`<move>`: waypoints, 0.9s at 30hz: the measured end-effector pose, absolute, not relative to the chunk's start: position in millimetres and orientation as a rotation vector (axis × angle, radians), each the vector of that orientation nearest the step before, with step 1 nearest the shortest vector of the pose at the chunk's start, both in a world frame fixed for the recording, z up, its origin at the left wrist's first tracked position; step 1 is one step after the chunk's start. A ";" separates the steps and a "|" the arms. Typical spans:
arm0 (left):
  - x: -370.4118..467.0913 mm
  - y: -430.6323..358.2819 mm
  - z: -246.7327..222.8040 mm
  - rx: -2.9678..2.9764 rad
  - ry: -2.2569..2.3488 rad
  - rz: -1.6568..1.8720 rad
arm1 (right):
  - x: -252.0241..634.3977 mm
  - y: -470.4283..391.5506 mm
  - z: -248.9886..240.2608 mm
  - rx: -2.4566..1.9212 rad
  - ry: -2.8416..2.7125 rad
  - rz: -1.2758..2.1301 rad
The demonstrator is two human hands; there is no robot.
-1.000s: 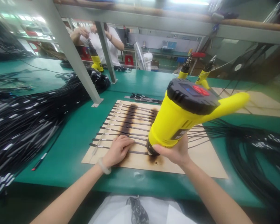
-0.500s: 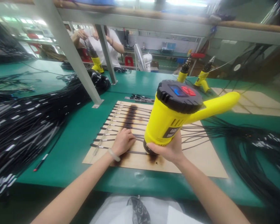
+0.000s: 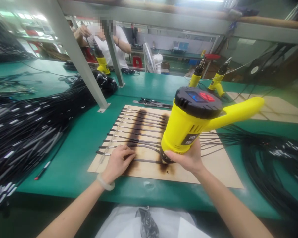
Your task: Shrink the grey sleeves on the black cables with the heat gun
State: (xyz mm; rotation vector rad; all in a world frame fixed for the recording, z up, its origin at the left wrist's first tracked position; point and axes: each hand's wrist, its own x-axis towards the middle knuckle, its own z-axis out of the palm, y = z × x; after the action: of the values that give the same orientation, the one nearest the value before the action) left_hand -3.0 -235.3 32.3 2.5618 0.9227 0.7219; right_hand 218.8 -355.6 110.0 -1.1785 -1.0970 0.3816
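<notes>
A yellow heat gun (image 3: 180, 132) with a black cap, a small screen and red buttons is in my right hand (image 3: 188, 158). My fingers wrap round its barrel, and its dark nozzle end points down over the cables. My left hand (image 3: 119, 162), with a pale bangle at the wrist, is closed in a pinch on the nearest black cable (image 3: 147, 161). Several such cables lie side by side across a wooden board (image 3: 208, 172), their black ends along its left edge. Dark scorch bands (image 3: 136, 129) mark the board beneath them.
Cable bundles (image 3: 47, 122) heap on the left, and coiled cables (image 3: 263, 158) lie at right. A slanted metal post (image 3: 81, 59) rises from the green table (image 3: 72, 172). Beyond stand two more heat guns (image 3: 216, 82), a fan (image 3: 151, 59) and a co-worker (image 3: 119, 43).
My left hand has moved toward me and left, from the middle cables to the nearest one. The heat gun in my right hand has shifted slightly right.
</notes>
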 end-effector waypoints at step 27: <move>-7.2 -249.2 24.5 2.444 0.916 0.795 | 220.7 -360.2 107.9 -1.152 -1.047 0.379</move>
State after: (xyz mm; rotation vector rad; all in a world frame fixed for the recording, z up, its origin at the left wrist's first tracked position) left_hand -7.2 -249.2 24.5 2.4438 0.9164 0.7955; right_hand 220.7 -360.2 107.9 -1.1519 -1.0475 0.3794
